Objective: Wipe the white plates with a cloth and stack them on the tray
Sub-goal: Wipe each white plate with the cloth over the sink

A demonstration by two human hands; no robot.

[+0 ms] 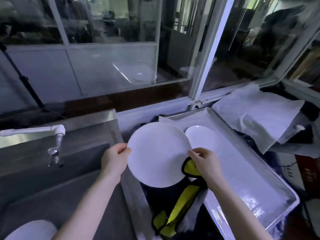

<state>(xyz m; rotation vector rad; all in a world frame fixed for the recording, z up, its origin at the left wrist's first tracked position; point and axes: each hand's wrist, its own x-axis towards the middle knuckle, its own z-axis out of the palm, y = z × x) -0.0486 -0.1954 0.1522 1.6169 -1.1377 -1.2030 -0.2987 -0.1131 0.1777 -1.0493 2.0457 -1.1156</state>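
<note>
- The left hand [115, 159] pinches the left rim of a large white plate [158, 154], thumb on the upper face, fingers underneath.
- The right hand [205, 161] grips the plate's right rim; its fingers are curled and also bunch a yellow cloth [191, 168] with black edging against the plate's lower right edge.
- The plate is held in the air, tilted toward the camera, between the sink [60, 179] and the tray [251, 187].
- The rest of the cloth hangs down from the right hand onto the dark gap below the plate, just beside the tray's left edge.
- A smaller white plate [204, 141] lies flat on the metal tray, near its far left corner, partly overlapped in view by the held plate.
- White paper sheets [256, 115] lie beyond the tray, to its right.
- A white tap [57, 134] stands over the sink at left.
- Another white plate's rim [32, 230] shows at the lower left corner.
</note>
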